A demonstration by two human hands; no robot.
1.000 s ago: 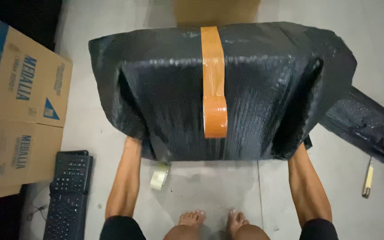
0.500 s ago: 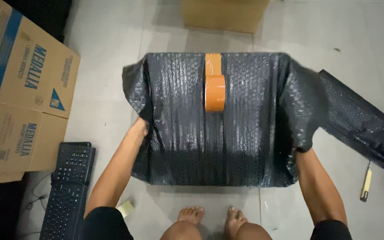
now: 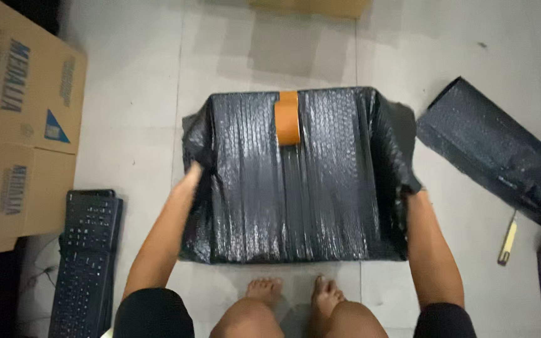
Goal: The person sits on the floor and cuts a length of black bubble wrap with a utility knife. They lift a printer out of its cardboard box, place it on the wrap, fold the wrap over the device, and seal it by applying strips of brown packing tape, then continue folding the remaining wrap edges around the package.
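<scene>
A big package wrapped in black bubble wrap (image 3: 295,188) lies flat on the tiled floor in front of my bare feet. A strip of orange tape (image 3: 287,117) runs down from its far edge. My left hand (image 3: 190,175) presses against the package's left side, fingers on the loose wrap. My right hand (image 3: 410,191) is at the right side, mostly hidden under a fold of wrap, so its grip is hard to see.
Two stacked cardboard boxes (image 3: 17,125) stand at the left. Black keyboards (image 3: 86,256) lie beside them. A roll of black bubble wrap (image 3: 496,156) lies at the right, with a small yellow-handled tool (image 3: 507,241) next to it. Another cardboard box (image 3: 311,7) sits at the far edge.
The package has gone from raised and tilted toward me to lying lower and flat on the floor. My hands have shifted from its underside to its two sides.
</scene>
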